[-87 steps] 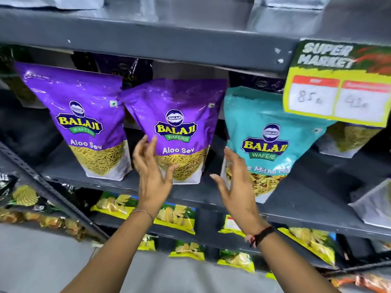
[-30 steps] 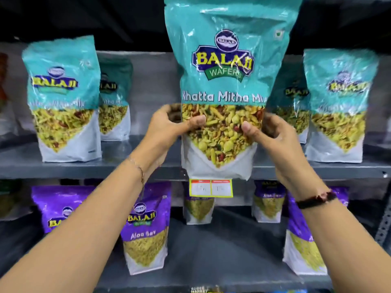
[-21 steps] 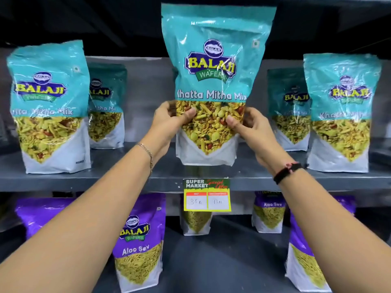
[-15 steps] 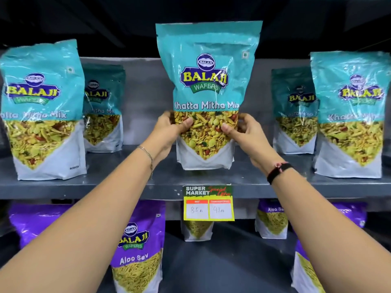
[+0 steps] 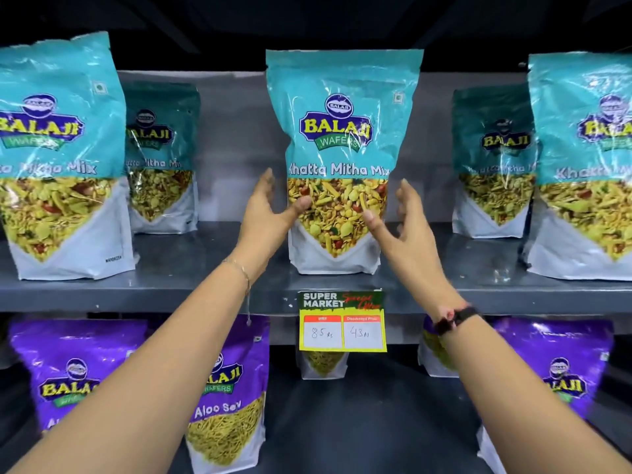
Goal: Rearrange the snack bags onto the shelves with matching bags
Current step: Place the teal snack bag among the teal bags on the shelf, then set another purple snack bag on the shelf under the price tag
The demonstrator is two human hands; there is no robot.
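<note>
A teal Khatta Mitha Mix bag stands upright in the middle of the upper grey shelf. My left hand is open at its left side, thumb just touching the bag's front. My right hand is open at its right side, fingers spread and slightly off the bag. Matching teal bags stand on the same shelf: two at the left and two at the right.
Purple Aloo Sev bags stand on the lower shelf. A yellow price tag hangs from the upper shelf's front edge. A dark shelf underside runs overhead.
The teal bag came down from my raised hands onto the upper shelf. Both hands have let go of it and opened beside it.
</note>
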